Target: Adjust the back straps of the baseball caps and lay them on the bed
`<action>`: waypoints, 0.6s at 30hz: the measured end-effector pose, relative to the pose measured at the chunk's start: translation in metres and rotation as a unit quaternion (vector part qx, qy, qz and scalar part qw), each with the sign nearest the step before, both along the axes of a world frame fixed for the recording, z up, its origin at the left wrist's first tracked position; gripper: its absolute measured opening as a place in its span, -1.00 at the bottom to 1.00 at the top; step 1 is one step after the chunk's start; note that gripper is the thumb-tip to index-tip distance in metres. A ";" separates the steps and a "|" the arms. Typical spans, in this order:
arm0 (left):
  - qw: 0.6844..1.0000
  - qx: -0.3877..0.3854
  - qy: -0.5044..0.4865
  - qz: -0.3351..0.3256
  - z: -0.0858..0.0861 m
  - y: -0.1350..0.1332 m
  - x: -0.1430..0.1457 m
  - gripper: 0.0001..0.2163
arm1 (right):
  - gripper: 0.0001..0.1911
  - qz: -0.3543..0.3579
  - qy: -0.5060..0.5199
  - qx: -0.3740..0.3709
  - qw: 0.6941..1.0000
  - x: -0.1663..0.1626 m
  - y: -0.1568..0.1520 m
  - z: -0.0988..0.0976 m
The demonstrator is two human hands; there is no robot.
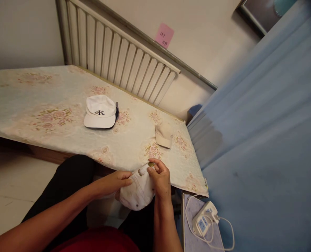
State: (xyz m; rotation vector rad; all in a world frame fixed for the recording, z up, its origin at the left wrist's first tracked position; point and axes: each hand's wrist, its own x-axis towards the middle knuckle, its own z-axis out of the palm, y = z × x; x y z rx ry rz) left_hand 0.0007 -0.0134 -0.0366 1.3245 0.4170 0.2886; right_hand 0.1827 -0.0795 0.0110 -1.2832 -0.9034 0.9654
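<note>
I hold a white cap [136, 192] upside-back toward me, just below the near edge of the flowered mattress [52, 133]. My left hand [110, 182] grips the cap's left side, fingers closed on the fabric. My right hand [159, 178] pinches the cap's back strap near its small metal buckle, fingers curled. A white cap with a black logo [100, 112] lies on the mattress farther back, on top of a dark cap. A beige cap [164, 134] lies to its right, near the mattress edge.
A white radiator [118, 52] stands behind the mattress against the wall, with a pink note [164, 35] above it. A blue curtain [262, 140] fills the right side. A white power strip with cable [204, 220] lies on a stool at lower right.
</note>
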 end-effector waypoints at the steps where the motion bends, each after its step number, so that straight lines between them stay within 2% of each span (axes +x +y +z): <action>1: 1.000 -0.002 0.002 -0.002 -0.001 0.000 -0.001 -0.68 | -0.68 -0.001 0.000 0.001 1.000 0.001 0.000 0.000; 11: 0.999 -0.016 0.023 -0.016 0.004 -0.003 -0.005 -0.79 | -0.68 -0.014 0.008 0.000 1.000 0.006 0.000 -0.005; 18: 0.999 -0.020 0.046 -0.014 -0.011 -0.003 -0.006 -0.77 | -0.68 -0.011 0.016 -0.010 1.000 0.006 -0.002 -0.010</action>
